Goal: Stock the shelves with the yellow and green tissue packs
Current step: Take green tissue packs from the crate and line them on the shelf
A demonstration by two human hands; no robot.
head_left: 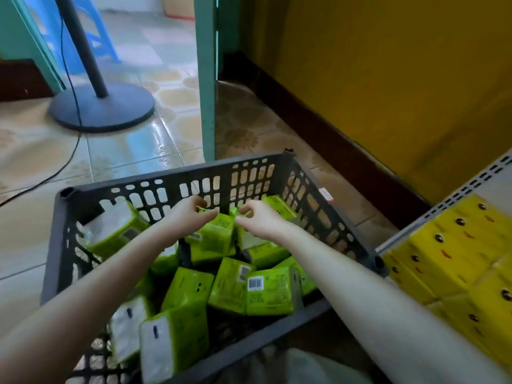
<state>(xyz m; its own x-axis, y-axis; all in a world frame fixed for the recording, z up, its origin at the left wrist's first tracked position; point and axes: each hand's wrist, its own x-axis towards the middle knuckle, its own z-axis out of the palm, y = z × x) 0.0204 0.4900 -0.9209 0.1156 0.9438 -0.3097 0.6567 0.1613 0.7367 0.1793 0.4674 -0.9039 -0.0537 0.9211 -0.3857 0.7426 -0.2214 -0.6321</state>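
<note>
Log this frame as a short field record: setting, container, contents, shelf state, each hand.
setting: tiled floor, yellow wall, fan stand base
container: dark slotted crate on the floor
contents: green tissue packs, jumbled
shelf: yellow tissue packs already stacked at right
left hand: fingers curled at a green pack near the crate's far wall
right hand: pinching at a neighbouring pack; grip unclear

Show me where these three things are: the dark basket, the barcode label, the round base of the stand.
dark basket point(194, 176): head view, far rim.
barcode label point(255, 284): head view, its middle, on a green pack.
round base point(122, 109): head view, its top face.
</note>
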